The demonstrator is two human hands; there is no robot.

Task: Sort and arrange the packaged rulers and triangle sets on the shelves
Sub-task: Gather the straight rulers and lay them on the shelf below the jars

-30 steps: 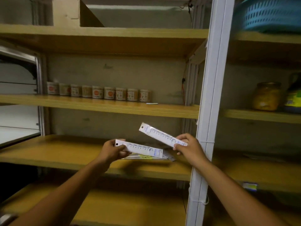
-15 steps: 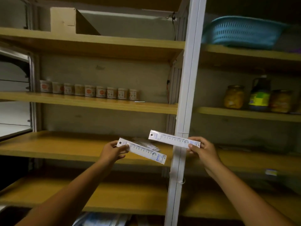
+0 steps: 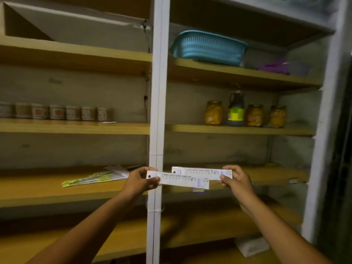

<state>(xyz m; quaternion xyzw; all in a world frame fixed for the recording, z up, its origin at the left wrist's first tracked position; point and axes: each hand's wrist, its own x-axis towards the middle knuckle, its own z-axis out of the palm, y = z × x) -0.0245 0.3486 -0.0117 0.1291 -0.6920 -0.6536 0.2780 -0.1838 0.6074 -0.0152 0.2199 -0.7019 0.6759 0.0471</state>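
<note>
My left hand (image 3: 140, 181) pinches the left end of a white packaged ruler (image 3: 182, 181), held level in front of the white shelf post (image 3: 159, 103). My right hand (image 3: 235, 181) grips the right end of a second white packaged ruler (image 3: 200, 172), just above and behind the first; the two overlap. Both hover in front of the right bay's third shelf (image 3: 270, 177). A pile of green-and-white ruler and triangle packs (image 3: 95, 178) lies on the left bay's shelf (image 3: 47, 189), left of my left hand.
Small jars (image 3: 57, 111) line the left bay's shelf above. Yellow preserve jars (image 3: 213, 112) and a dark bottle (image 3: 235, 109) stand on the right bay's shelf. A blue basket (image 3: 208, 47) and purple items (image 3: 274, 66) sit higher. White packets (image 3: 251, 245) lie at the lower right.
The view and both hands have shifted right, from the left bay to the right bay. The two rulers have come level and closer, now overlapping.
</note>
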